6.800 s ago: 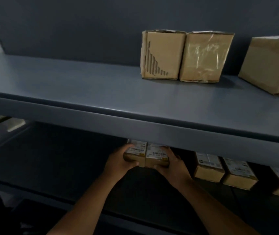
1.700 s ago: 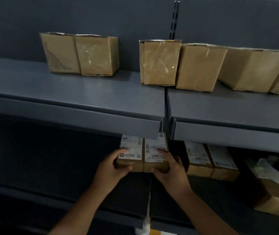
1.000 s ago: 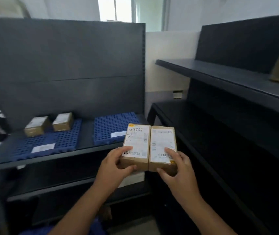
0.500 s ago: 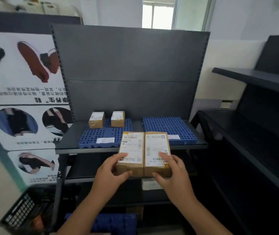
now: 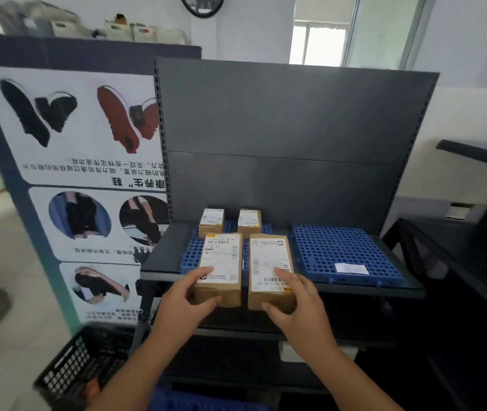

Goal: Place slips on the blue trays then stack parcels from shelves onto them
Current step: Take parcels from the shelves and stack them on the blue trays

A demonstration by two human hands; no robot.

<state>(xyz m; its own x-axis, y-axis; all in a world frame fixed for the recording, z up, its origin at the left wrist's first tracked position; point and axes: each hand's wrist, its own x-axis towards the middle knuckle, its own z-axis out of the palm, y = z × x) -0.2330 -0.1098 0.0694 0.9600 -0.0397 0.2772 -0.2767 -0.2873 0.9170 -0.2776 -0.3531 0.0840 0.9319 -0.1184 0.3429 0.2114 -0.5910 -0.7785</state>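
Observation:
I hold two small brown labelled parcels side by side in front of a grey shelf. My left hand [image 5: 187,304] grips the left parcel [image 5: 220,266]; my right hand [image 5: 298,307] grips the right parcel [image 5: 269,268]. A narrow gap separates them. Behind them lies the left blue tray [image 5: 190,256], partly hidden, with two small parcels [image 5: 211,221] [image 5: 248,222] at its back. The right blue tray [image 5: 334,247] carries only a white slip [image 5: 351,268].
The grey shelf [image 5: 162,253] has a tall dark back panel [image 5: 289,137]. A black crate [image 5: 79,363] sits on the floor at lower left, by a shoe poster [image 5: 82,173]. Dark shelving [image 5: 479,247] stands at the right. Lower shelves lie beneath.
I turned away from the dark parcel shelves and carried both parcels to the shelf with the blue trays. The parcels now sit slightly apart, nearer the left tray.

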